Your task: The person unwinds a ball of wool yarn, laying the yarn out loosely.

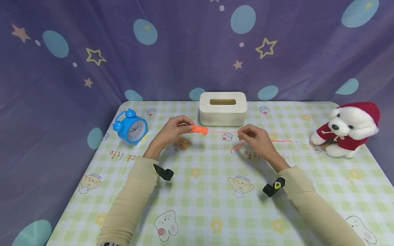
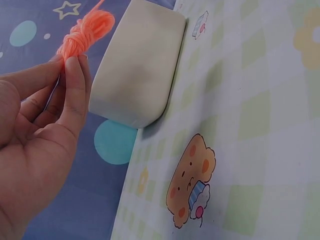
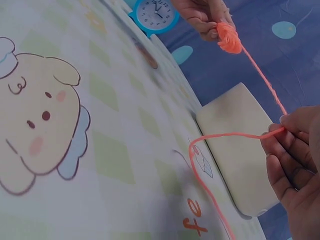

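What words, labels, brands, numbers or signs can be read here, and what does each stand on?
"ck life": on the tablecloth, left side; the left sleeve hides any letters before it.
"life": also on the tablecloth, by the right hand.
Dial numerals: on the blue alarm clock; too small or blurred to read reliably.
None seen on the orange yarn or white box.

In the head view, the light is soft and even: the tablecloth [image 1: 197, 194] is bright, the curtain [image 1: 184, 61] darker, and faint shadows with soft edges lie beside the sleeves [image 1: 132, 194]. Both wrist views are dimmer and rather greyish, although the orange yarn [image 2: 82, 37] looks vivid. The clock's [image 3: 156, 12] small numerals appear slightly soft.
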Demonstrator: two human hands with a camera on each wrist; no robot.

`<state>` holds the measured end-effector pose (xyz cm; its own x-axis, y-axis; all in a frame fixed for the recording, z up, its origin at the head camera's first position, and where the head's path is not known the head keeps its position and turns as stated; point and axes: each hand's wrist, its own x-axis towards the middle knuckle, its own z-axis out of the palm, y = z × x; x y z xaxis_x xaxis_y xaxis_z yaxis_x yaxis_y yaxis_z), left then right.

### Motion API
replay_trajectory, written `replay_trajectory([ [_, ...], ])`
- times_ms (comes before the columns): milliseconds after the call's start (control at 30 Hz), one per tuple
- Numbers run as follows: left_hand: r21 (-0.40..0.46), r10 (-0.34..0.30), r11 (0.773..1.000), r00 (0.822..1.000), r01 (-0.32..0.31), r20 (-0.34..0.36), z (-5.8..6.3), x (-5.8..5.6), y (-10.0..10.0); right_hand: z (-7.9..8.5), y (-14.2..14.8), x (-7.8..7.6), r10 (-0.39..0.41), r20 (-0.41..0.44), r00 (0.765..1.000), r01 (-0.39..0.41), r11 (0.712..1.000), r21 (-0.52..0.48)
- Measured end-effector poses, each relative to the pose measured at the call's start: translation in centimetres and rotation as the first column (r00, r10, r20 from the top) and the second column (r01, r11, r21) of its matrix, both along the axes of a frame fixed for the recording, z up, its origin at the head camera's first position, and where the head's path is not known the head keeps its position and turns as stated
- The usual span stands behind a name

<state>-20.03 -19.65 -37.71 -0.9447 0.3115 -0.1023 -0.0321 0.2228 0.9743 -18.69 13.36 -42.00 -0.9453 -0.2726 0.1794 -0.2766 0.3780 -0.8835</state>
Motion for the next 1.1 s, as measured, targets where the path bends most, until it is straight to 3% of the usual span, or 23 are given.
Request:
replay_trajectory([
  [667, 0.007, 0.01, 1.0, 1.0, -0.01, 0.005, 0.3, 0.2, -0.1, -0.4, 1.8, -0.3, -0.057, -0.036, 0.998, 0.058, 0.998, 0.012],
  [1100, 0.03, 0.014, 0.999, 1.0, -0.014, 0.017, 0.1, 0.2, -0.3, 0.0, 3.2, -0.4, -0.153, -0.045, 0.987, 0.155, 0.988, 0.024],
])
